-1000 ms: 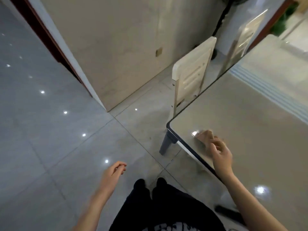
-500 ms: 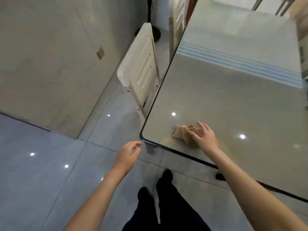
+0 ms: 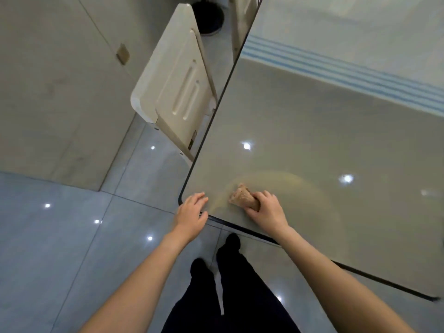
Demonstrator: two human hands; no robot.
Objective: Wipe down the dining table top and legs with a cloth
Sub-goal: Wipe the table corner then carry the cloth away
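Note:
The glossy grey dining table top (image 3: 312,131) with a dark rim fills the right of the head view; its near-left corner is just in front of me. My right hand (image 3: 268,209) is closed around a bunched tan cloth (image 3: 242,198) pressed onto the top near that corner. A curved damp smear arcs across the surface around the cloth. My left hand (image 3: 192,212) rests flat with fingers spread on the table's corner edge, holding nothing. The table legs are hidden under the top.
A cream chair (image 3: 173,85) is tucked against the table's left side, a second chair (image 3: 240,22) behind it. A beige wall (image 3: 60,80) stands close on the left. Shiny grey floor tiles (image 3: 72,248) surround my dark-trousered legs (image 3: 230,284).
My left hand has come up from beside my leg onto the table corner. My right hand has gripped the cloth and swept it over the top, leaving a damp arc. The view has swung toward the table.

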